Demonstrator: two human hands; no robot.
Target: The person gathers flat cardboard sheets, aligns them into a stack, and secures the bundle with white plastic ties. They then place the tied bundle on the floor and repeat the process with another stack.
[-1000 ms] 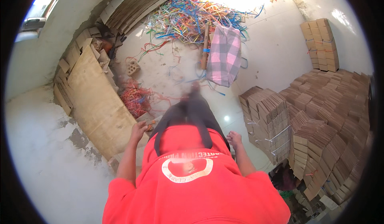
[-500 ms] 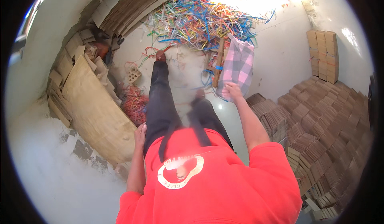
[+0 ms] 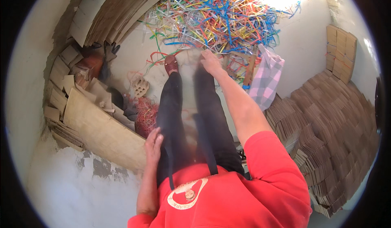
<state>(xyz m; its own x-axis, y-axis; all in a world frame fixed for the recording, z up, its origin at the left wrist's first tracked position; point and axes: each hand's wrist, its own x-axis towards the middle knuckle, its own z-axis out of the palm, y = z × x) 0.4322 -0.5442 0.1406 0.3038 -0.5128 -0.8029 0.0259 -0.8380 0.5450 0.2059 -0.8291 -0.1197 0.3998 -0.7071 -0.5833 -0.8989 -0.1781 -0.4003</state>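
Note:
My left hand (image 3: 153,146) hangs beside my left thigh, its fingers loosely stretched and nothing in them. Out in front, my right hand (image 3: 211,63) is over my right foot, just short of a heap of coloured plastic strapping strips (image 3: 220,18). Its fingers are partly apart and I see nothing held in them. To the right of that hand stands a low wooden frame (image 3: 249,71), with a pink and grey checked cloth (image 3: 266,79) draped over its right side. The cloth is apart from my hand.
Stacks of folded cardboard (image 3: 326,118) fill the right side, with a tied bundle of cardboard (image 3: 341,52) behind. At left lean a large tan board (image 3: 102,126) and cardboard scraps. A perforated brick (image 3: 140,86) and a red tangled bundle (image 3: 146,116) lie near my left leg.
My right hand has let go of the checked cloth and moved left and forward. The cloth now hangs on the frame. My left hand has shifted slightly, and the view has shifted.

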